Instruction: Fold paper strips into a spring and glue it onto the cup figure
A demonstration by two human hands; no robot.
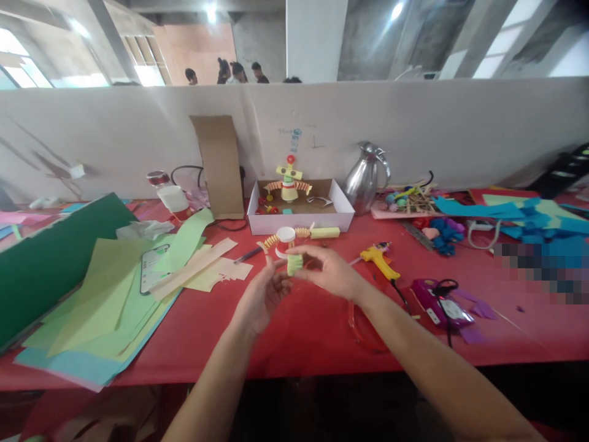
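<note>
A small light-green folded paper piece [295,264] is pinched between the thumb and fingers of my right hand [332,270], above the red table. My left hand [265,298] is just left of it, palm turned up, with thumb and loosely curled fingers apart. Its fingertips come close to the green piece; whether they touch it I cannot tell. Right behind my hands rests a paper figure's body with a white round top [286,234] and a red band. Pleated paper arms [302,232] stick out to both sides, the right one ending in a yellow-green roll [325,232].
A white box [301,226] behind holds a finished-looking paper figure [289,184]. To its right stands a steel jug [365,178]. A yellow glue gun [381,263] and purple device [442,304] with cords lie right. Coloured paper sheets [101,307] and a phone [154,268] lie left.
</note>
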